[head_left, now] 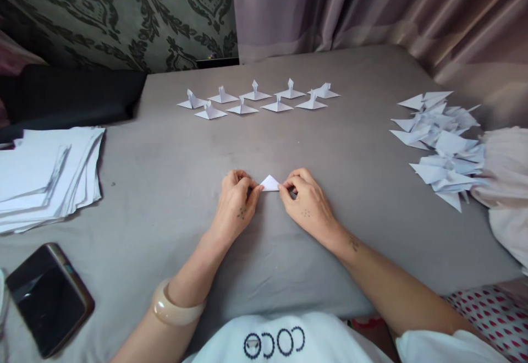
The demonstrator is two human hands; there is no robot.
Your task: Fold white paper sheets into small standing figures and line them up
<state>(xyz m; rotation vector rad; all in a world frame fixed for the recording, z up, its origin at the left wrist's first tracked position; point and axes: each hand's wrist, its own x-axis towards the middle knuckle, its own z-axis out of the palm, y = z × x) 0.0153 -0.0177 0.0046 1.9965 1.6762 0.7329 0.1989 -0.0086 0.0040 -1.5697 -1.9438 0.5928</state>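
Note:
A small white folded paper triangle (270, 183) is stretched between my two hands, its peak pointing away from me. My left hand (240, 197) pinches its left corner between thumb and forefinger. On the other side, my right hand (307, 198) pinches the right corner in the same way. Both hands are low over the grey cloth surface, with fingertips hiding the triangle's two ends. Farther back stand two rows of white folded paper pieces (255, 92), each with flat pointed sides and an upright middle.
At the right lies a heap of pointed folded papers (445, 146), beside pale bunched fabric (507, 187). Stacked white sheets (84, 170) lie at the left, near a black cloth-like item (74, 96). A dark phone (49, 297) rests at the front left. Curtains (289, 11) hang behind.

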